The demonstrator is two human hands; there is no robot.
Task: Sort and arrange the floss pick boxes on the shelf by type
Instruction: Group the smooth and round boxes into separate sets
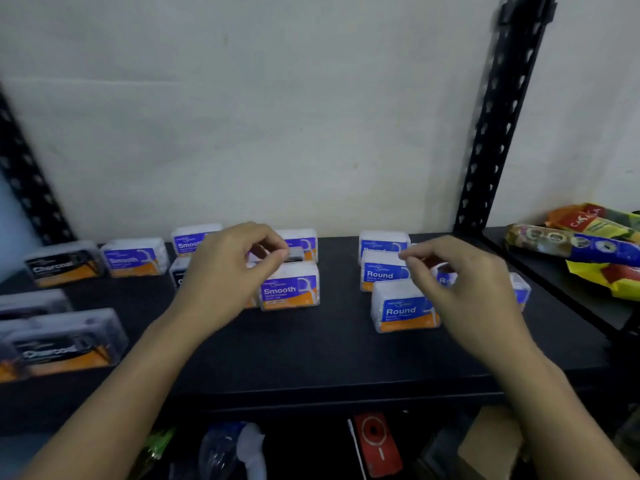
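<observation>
Sorting looks midway: on the shelf (329, 358) the Round boxes (403, 310) cluster at the right, the Smooth boxes (289, 289) in the middle and the Charcoal boxes (62, 344) at the left. The left hand (228, 271) hovers over the Smooth group and the right hand (464, 292) over the Round, both loosely curled and empty. The next move probably calls for lifting the dark box (296, 253) among the Smooth ones over to the Charcoal side.

**Head cam only: high, near, tilted down at the shelf**

One wide-angle view is supplied, worn on the person's head. It is faced forward and down onto the matte black shelf board (311, 351), which is framed from near its front edge. The off-white plaster wall (242, 116) behind is taken in above. The black perforated steel upright (485, 150) is rendered slanted, splayed outward toward the top. A lower tier is glimpsed along the bottom edge.
</observation>
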